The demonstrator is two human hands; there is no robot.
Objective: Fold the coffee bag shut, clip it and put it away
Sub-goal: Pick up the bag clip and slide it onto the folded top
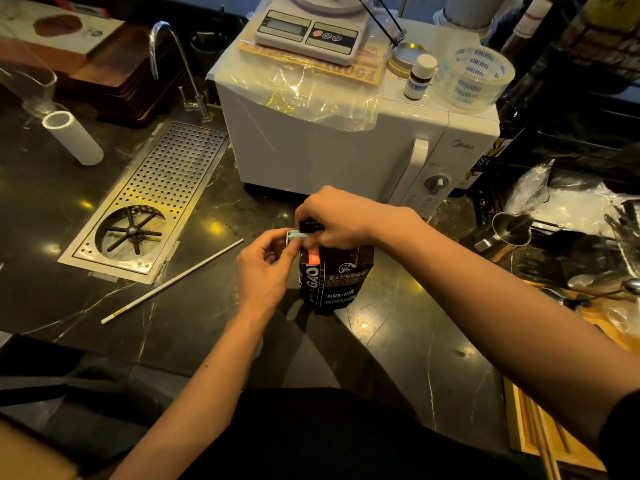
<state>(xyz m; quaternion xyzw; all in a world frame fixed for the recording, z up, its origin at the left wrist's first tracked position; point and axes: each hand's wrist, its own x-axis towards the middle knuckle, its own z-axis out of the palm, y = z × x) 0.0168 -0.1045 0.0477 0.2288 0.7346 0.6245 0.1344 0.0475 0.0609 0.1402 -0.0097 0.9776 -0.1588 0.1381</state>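
A dark brown coffee bag [337, 280] with white lettering stands upright on the black marble counter [214, 306], in front of the white microwave. Its top is folded over. My right hand [337, 220] grips that folded top from above. My left hand [265, 268] pinches a small light-blue clip [294, 235] between thumb and fingers, right at the left end of the fold. The clip touches the bag's top edge; whether it bites the fold is hidden by my fingers.
A white microwave [346, 143] stands just behind the bag, carrying a scale [308, 32], a small bottle [419, 77] and a tape roll [474, 77]. A perforated rinser tray [152, 199] and a long white stick [173, 282] lie left. A steel pitcher [509, 230] and spoons sit right.
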